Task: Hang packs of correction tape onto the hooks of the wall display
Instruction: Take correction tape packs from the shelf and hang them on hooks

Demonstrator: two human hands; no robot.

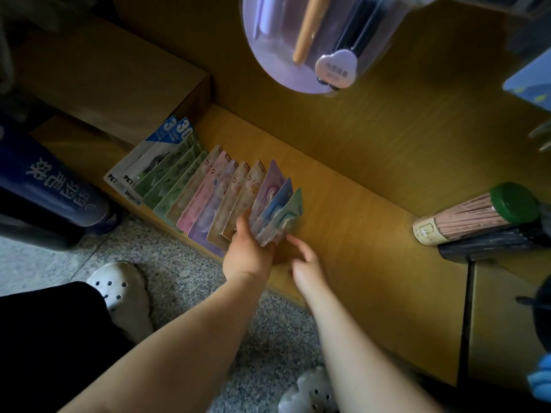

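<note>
Several packs of correction tape (208, 189) stand fanned in a row on a low wooden shelf (351, 222): white and blue ones at the left, then green, pink and purple. My left hand (247, 251) grips the rightmost few packs (277, 213), thumb on one side and fingers curled under their near edge. My right hand (307, 263) hovers just to their right with its fingers relaxed, one fingertip close to the packs' corner. No hooks of the wall display show here.
A cardboard box (113, 81) stands at the shelf's left end. A tube of pencils (477, 216) lies at the right. Hanging purple pen packs (310, 40) loom overhead. A dark blue container (50, 180) sits on the speckled floor, near my white clogs (125, 290).
</note>
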